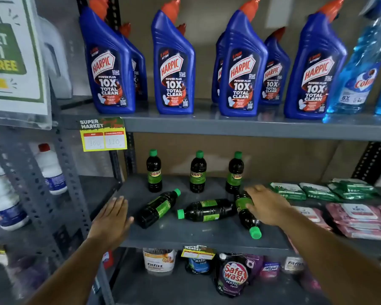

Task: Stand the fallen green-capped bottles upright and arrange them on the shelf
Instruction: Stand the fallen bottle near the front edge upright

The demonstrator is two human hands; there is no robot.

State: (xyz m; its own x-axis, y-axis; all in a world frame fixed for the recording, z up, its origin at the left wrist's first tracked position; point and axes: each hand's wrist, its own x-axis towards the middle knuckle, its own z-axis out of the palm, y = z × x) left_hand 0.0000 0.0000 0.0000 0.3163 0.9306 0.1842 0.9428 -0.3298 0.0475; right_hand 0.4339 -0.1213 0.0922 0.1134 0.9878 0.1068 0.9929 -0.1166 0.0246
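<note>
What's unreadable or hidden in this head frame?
- Right hand: covers the base of the rightmost fallen bottle; grip closure unclear, fingers hidden behind it.
- That bottle's label: mostly hidden by the hand.
- Price tag: the handwritten figures are faint.
- Spray bottle: top cut off by the frame's upper right edge.
- Lower shelf tag: blurred, unreadable.
- Left hand: open, flat, touching no bottle.

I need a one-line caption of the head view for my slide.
Right hand on one of three fallen bottles; left hand open; three stand behind.
</note>
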